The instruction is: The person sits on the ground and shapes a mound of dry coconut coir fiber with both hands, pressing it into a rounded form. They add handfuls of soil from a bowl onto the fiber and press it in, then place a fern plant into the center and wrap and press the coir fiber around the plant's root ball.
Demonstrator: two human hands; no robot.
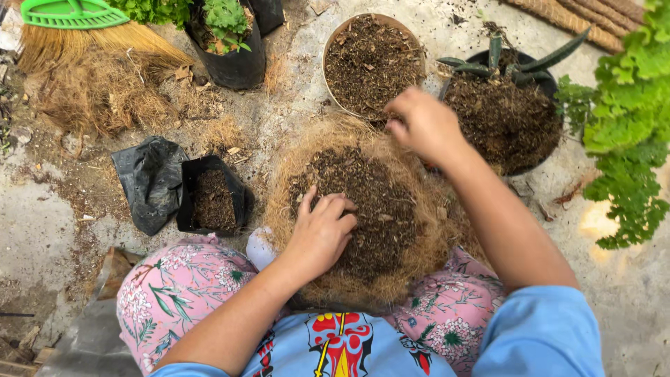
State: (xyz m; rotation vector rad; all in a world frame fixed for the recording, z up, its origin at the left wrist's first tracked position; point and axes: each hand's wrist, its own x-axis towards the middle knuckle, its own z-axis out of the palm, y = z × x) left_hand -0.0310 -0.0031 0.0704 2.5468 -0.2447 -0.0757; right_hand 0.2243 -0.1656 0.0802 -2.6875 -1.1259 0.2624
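Note:
A round basket lined with brown coconut fibre (293, 174) sits between my knees, filled with dark soil (373, 209). My left hand (322, 234) rests palm down on that soil at the near left, fingers curled into it. My right hand (422, 124) hovers over the basket's far rim, fingers bunched; whether it holds soil I cannot tell. Just beyond it stands a tan bowl of dark soil (370, 63).
A black pot with soil and a spiky green plant (506, 105) stands at the right. A small black grow bag of soil (213, 199) lies at the left beside a crumpled black bag (150, 181). Loose coconut fibre (105, 91), a green broom (70, 14), ferns (628, 119).

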